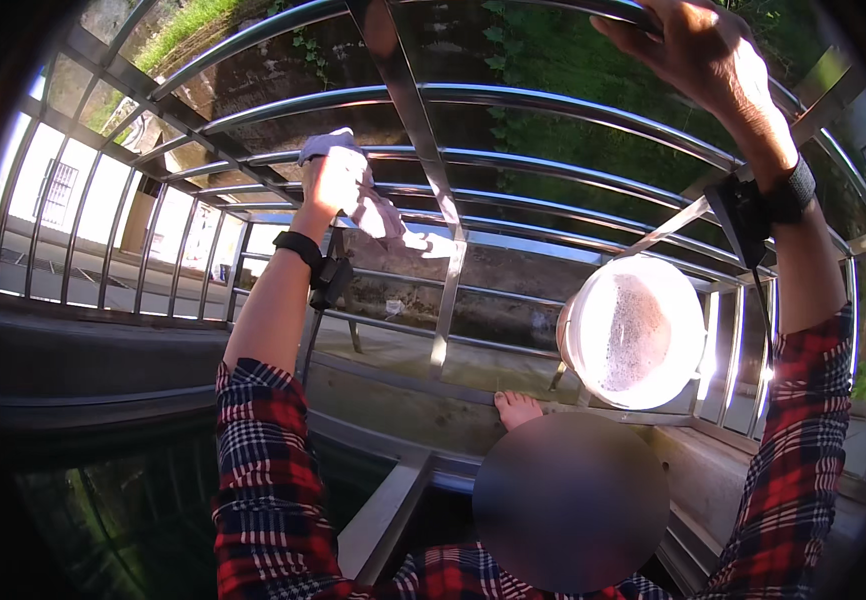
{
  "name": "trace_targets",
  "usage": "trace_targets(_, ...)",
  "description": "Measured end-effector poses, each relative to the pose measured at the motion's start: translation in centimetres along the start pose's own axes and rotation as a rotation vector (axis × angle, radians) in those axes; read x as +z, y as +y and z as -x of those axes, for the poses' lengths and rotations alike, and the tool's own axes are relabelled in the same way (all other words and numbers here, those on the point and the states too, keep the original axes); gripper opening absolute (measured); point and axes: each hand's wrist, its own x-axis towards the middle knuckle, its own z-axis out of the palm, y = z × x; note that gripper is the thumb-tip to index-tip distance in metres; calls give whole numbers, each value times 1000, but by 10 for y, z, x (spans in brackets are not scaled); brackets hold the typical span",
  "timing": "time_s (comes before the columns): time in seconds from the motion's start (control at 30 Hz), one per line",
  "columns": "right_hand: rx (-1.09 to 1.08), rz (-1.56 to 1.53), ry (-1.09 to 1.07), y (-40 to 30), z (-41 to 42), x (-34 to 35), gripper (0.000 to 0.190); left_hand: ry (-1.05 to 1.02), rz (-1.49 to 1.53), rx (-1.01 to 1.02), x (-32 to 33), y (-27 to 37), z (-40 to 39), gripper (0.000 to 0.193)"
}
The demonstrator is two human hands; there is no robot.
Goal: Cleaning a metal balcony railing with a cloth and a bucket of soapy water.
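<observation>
My left hand [328,181] holds a pale, crumpled cloth [384,219] against a horizontal bar of a stainless-steel window cage [434,172]. Part of the cloth wraps over the bar, and the rest hangs down to the right. My right hand [710,64] is at the upper right, its fingers curled around a higher metal tube [617,7]. Below it, a white plastic bucket [590,356] sits near the cage's right corner. Bubbly, brownish-looking liquid shows inside in the glare.
My bare foot [521,411] rests on the concrete ledge [395,401]. A metal window frame [384,517] and dark glass [103,517] lie nearer me. Beyond the bars are a mossy wall [590,97] and a white building [103,210]. A blurred disc covers the lower middle.
</observation>
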Motion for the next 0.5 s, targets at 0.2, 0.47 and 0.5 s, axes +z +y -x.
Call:
trace_targets(0.2, 237, -382, -60, -8, -7, -8, 33, 102, 38, 52, 53, 90, -9, 25)
trace_targets(0.47, 387, -635, -164, -9, -12, -16, 38, -14, -46, 434, 12, 79, -14, 25)
trace_targets(0.5, 382, -624, -175, -7, -18, -25, 38, -34, -94, 393, 9, 77, -12, 25)
